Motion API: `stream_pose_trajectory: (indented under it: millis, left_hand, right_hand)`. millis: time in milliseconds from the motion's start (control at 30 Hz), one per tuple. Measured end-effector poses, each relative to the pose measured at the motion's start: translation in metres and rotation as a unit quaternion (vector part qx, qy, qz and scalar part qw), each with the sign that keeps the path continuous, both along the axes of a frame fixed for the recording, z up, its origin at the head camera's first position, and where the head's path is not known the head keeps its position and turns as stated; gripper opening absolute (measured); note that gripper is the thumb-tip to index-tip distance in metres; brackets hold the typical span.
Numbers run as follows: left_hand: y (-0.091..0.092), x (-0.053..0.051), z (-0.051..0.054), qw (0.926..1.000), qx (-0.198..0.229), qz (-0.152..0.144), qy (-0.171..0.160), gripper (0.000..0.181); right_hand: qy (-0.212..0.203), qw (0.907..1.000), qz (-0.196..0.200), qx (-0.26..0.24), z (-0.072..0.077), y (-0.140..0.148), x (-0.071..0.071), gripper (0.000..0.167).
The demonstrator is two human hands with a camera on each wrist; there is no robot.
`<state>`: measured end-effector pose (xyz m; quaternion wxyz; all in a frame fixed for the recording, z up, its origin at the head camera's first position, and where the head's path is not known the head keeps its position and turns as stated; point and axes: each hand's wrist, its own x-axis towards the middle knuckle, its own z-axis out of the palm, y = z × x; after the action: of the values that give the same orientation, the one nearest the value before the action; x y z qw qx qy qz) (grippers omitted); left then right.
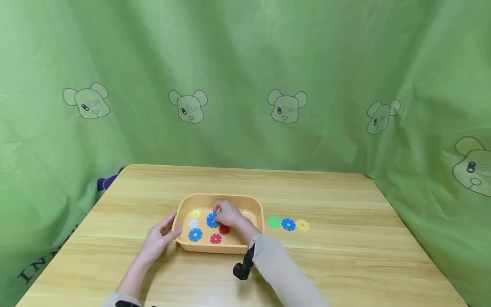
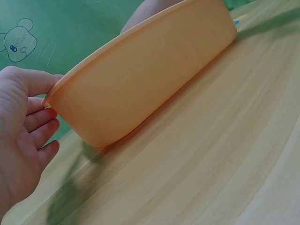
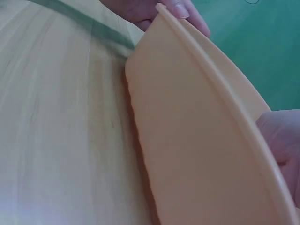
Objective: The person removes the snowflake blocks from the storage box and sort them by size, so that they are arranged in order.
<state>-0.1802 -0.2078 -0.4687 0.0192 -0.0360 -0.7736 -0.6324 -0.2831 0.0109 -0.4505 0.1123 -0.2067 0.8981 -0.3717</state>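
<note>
An orange tray (image 1: pixel 203 248) holds several notched discs: a yellow one (image 1: pixel 196 214), a white one (image 1: pixel 193 223), two blue and two red (image 1: pixel 215 238). My left hand (image 1: pixel 155 241) grips the tray's left rim, thumb over the edge; in the left wrist view that hand (image 2: pixel 23 117) has its other fingers outside the wall (image 2: pixel 126 79). Inside the tray, my right hand (image 1: pixel 229 214) has its fingertips at the upper blue disc (image 1: pixel 212 220), pinching its edge. The right wrist view shows part of the right hand (image 3: pixel 283 145) behind the tray wall (image 3: pixel 187 122).
Right of the tray, a green disc (image 1: pixel 274 222), a blue disc (image 1: pixel 288 224) and a yellow disc (image 1: pixel 302 225) lie in a row on the wooden table (image 1: pixel 326 264). A green curtain (image 1: pixel 238 140) hangs behind. A purple object (image 1: pixel 105 183) is beyond the table's left edge.
</note>
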Motion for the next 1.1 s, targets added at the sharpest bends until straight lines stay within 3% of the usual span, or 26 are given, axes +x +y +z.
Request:
stream_pose_trajectory:
  millis: [233, 433, 567, 800, 1100]
  left_hand:
    - [0.001, 0.0, 0.0, 1.0, 0.004, -0.001, -0.009, 0.063]
    - [0.0, 0.001, 0.001, 1.0, -0.001, 0.003, -0.003, 0.063]
    - [0.0, 0.002, 0.002, 0.9999, -0.007, 0.002, 0.008, 0.062]
    - [0.0, 0.001, 0.003, 1.0, -0.006, -0.001, -0.002, 0.063]
    - [0.001, 0.001, 0.002, 1.0, 0.002, -0.002, -0.006, 0.062]
  right_hand:
    - [-0.047, 0.9953, 0.006, -0.084, 0.011, 0.022, -0.002, 0.012]
    - [-0.055, 0.9895, 0.014, -0.133, 0.023, 0.037, -0.001, 0.015]
    - [-0.041, 0.9895, -0.006, -0.138, 0.032, 0.047, 0.001, 0.014]
    - [-0.055, 0.983, -0.058, -0.165, 0.05, 0.073, 0.0, 0.017]
    - [-0.046, 0.975, -0.111, -0.187, 0.054, 0.124, -0.006, 0.021]
